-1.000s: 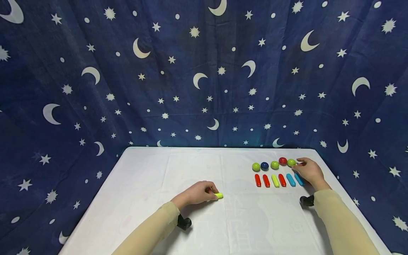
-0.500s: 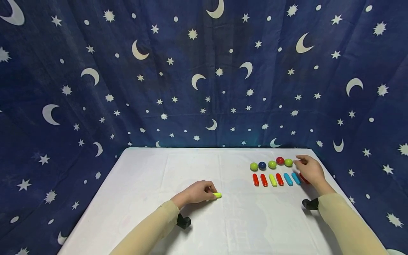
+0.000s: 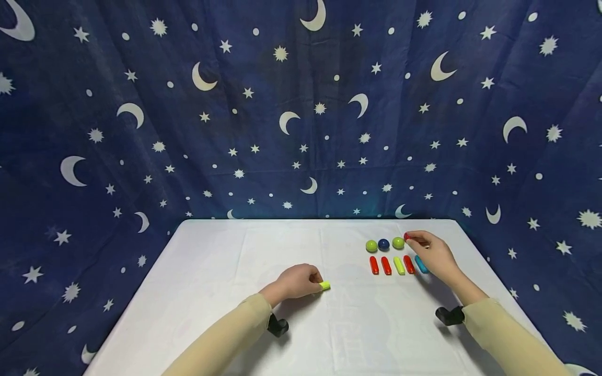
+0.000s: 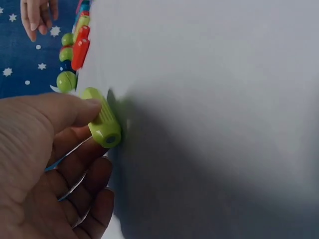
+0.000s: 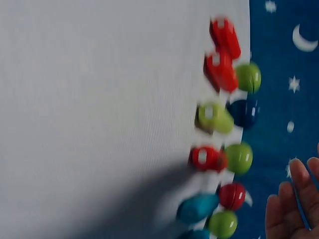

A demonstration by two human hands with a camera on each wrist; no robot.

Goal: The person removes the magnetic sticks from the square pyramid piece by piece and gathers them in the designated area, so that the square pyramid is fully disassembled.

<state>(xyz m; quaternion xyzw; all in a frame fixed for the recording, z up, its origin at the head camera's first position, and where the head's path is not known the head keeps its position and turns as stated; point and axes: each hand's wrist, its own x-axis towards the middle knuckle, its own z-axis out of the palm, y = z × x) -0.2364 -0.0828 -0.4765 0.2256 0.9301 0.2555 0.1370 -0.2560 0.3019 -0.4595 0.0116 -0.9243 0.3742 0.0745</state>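
Note:
My left hand (image 3: 297,281) pinches a yellow-green magnetic stick (image 4: 102,119) between thumb and fingers, low over the white table. The stick has ribbed sides and a round metal spot at its end. Across the table my right hand (image 3: 433,255) hovers over the right part of a row of balls, fingers loosely bent. Its fingertips lie near the red ball (image 5: 232,196) in the head view. In the right wrist view these fingers (image 5: 289,204) are extended and hold nothing, with the green ball (image 5: 223,224) beside them.
In the far row are a green ball (image 3: 371,246), a dark blue ball (image 3: 383,244) and another green one. Nearer lies a row of sticks: red sticks (image 3: 373,265), a yellow stick (image 3: 399,265) and blue sticks (image 3: 421,264). A starry curtain (image 3: 282,130) stands behind the table (image 3: 226,250).
My right hand has moved left along the rows, from the right end to above the red ball, now covering the rightmost pieces. The left hand keeps its pinch on the yellow-green stick, nearly still.

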